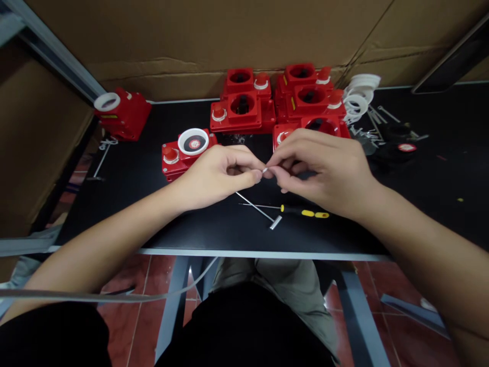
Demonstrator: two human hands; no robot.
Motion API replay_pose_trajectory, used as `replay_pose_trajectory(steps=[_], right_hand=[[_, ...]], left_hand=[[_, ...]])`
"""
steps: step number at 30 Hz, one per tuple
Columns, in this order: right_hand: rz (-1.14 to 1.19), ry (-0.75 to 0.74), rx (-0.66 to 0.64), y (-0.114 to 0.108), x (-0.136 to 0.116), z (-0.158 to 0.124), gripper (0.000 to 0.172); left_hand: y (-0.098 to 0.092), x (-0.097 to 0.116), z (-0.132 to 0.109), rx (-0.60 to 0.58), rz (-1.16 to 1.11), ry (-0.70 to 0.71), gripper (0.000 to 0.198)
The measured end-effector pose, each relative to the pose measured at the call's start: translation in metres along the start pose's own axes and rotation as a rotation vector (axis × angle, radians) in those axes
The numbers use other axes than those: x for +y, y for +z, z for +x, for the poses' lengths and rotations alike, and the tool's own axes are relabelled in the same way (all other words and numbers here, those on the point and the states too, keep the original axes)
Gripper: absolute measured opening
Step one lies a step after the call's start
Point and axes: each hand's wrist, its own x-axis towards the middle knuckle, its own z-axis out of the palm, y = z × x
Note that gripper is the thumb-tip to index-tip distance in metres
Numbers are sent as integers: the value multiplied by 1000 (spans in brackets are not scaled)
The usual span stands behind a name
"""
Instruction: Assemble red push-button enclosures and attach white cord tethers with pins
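Note:
In the middle of the head view, both my hands meet fingertip to fingertip above the black table [214, 224]. My left hand [216, 176] pinches a small white piece [265, 171] between thumb and forefinger. The fingertips of my right hand [324, 165] are closed on the same piece from the other side. Fingers cover most of it, so its kind does not show. Just below lie a T-shaped metal rod [255, 207], partly under my left hand, and a yellow-and-black screwdriver [301, 211]. Behind my left wrist stands a red box [173, 163] with a white ring [193, 141].
Several red boxes [244, 114] stand at the back, some behind my right hand. White rings [359, 99] and metal rods [376, 122] lie to their right. At the far left, another red box [130, 114] has a corded T-shaped rod [101, 163]. A cardboard wall [191, 41] rises behind.

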Motion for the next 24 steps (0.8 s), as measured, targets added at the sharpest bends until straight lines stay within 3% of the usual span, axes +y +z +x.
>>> replay_pose_trajectory(steps=[4, 8, 11, 16, 20, 24], right_hand=[[55, 60, 18, 3, -1, 0, 16], [266, 277, -8, 7, -3, -3, 19], [360, 345, -50, 8, -4, -5, 20], [310, 259, -103, 5, -4, -3, 23], [201, 116, -108, 3, -2, -2, 8], [129, 70, -83, 4, 1, -3, 12]], left_hand=[[-3, 4, -1, -27, 75, 26, 25], [-6, 7, -2, -39, 140, 84, 22], [-9, 7, -3, -56, 186, 106, 20], [-12, 4, 0, -60, 247, 125, 19], [-14, 3, 1, -94, 261, 85, 20], [-15, 4, 0, -110, 250, 53, 19]])
